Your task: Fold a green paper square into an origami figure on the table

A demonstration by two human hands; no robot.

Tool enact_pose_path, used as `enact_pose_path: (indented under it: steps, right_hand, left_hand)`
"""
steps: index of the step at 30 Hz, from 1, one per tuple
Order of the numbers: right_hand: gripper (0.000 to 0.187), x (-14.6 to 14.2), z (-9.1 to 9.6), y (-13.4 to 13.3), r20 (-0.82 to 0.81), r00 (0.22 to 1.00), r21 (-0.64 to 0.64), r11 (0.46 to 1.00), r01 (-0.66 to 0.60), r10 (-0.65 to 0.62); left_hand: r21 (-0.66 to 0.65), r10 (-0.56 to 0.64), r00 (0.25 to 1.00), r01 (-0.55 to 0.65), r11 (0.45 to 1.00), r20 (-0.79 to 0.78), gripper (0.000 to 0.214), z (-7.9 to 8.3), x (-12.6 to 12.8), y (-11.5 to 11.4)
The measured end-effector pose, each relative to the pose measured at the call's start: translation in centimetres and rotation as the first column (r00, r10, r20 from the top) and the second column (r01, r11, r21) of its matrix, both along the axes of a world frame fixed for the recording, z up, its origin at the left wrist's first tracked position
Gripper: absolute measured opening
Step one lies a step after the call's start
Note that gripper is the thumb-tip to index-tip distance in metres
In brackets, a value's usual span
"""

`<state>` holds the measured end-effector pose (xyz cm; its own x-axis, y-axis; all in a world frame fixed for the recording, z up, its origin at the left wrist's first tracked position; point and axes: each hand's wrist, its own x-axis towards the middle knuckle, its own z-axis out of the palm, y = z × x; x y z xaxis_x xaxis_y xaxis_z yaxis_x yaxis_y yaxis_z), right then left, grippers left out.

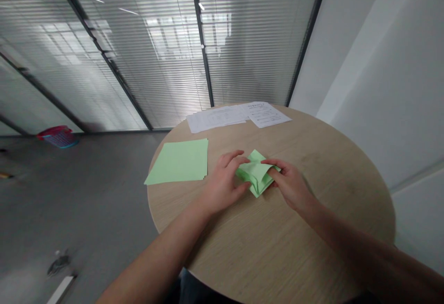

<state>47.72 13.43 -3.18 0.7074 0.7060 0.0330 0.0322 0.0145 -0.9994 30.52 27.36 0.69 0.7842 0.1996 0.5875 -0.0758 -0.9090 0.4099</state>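
Note:
A partly folded sheet of green paper (257,174), with several creased layers and pointed corners, lies on the round wooden table (274,234). At its right side my right hand (289,184) pinches a raised flap between thumb and fingers. My left hand (227,181) rests at the paper's left edge, its fingers spread and curved, the fingertips touching or very near the folds. Flat on the table to the left lies a small stack of green paper sheets (180,161).
White printed sheets (222,118) lie overlapping at the table's far edge. Beyond stand glass panels with blinds (166,73); a white wall (391,63) is close on the right. On the floor at left are a red and blue basket (58,136) and a white bar (61,290).

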Motion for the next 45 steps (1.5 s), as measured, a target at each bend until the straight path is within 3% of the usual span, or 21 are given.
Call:
enact_pose_path:
  steps: [4, 7, 10, 15, 17, 20, 24, 26, 28, 31, 37, 45]
  right_hand:
    - [0.028, -0.4, 0.5, 0.0, -0.098, 0.995, 0.041, 0.999, -0.012, 0.016]
    - [0.027, -0.6, 0.7, -0.1, -0.148, 0.988, 0.086, 0.996, -0.031, 0.044]
    - [0.03, -0.5, 0.8, -0.2, -0.16, 0.985, 0.101, 0.994, -0.045, 0.061]
    - [0.032, -0.5, 0.8, -0.2, -0.102, 0.994, 0.076, 0.997, -0.023, 0.031]
    - [0.032, -0.7, 0.9, -0.2, -0.066, 0.997, 0.079, 0.997, -0.024, 0.03]
    - [0.031, -0.9, 1.1, -0.4, -0.007, 0.999, 0.079, 0.996, -0.039, 0.039]
    - [0.03, -1.0, 0.9, -0.5, 0.076, 0.993, 0.082, 0.992, -0.099, 0.093]
    - [0.034, -1.0, 0.6, -0.5, 0.106, 0.988, 0.091, 0.988, -0.122, 0.112]
    - [0.038, -1.0, 0.3, -0.5, 0.111, 0.987, 0.102, 0.986, -0.129, 0.117]
    - [0.041, -1.1, 0.1, -0.4, 0.097, 0.987, 0.114, 0.984, -0.136, 0.125]
    - [0.044, -1.3, 0.1, -0.5, 0.256, 0.963, 0.049, 0.993, -0.103, 0.087]
    - [0.036, -2.0, 0.6, -0.5, 0.4, 0.915, 0.089, 0.992, -0.087, 0.045]
  left_hand:
    - [0.174, -0.045, 0.999, 0.043, 0.984, 0.009, 0.015, 0.7, -0.3, -0.5]
    - [0.192, -0.071, 0.997, 0.076, 0.979, -0.032, 0.015, 1.2, -0.5, -0.6]
    - [0.117, -0.074, 0.997, 0.077, 0.99, -0.029, 0.02, 1.2, -0.5, -0.5]
    - [-0.153, 0.09, 0.996, -0.092, 0.984, -0.019, 0.016, 0.1, 0.4, -0.2]
    - [-0.336, 0.124, 0.992, -0.115, 0.935, 0.005, 0.007, -0.5, 0.9, -0.1]
    - [-0.557, 0.183, 0.982, -0.125, 0.821, 0.049, 0.027, -1.1, 1.4, 0.2]
    - [-0.715, 0.175, 0.982, -0.078, 0.694, 0.063, 0.049, -1.7, 1.7, 0.4]
    - [-0.749, 0.135, 0.989, -0.04, 0.662, 0.067, 0.051, -1.8, 1.7, 0.6]
    - [-0.741, 0.104, 0.991, -0.011, 0.671, 0.079, 0.039, -1.8, 1.6, 0.7]
    - [-0.674, 0.085, 0.991, 0.005, 0.739, 0.1, 0.023, -1.6, 1.5, 0.8]
    - [-0.548, 0.141, 0.99, -0.104, 0.83, 0.025, 0.043, -0.8, 1.5, -0.2]
    - [-0.508, 0.255, 0.966, -0.206, 0.837, 0.029, 0.022, -0.3, 1.4, -0.7]
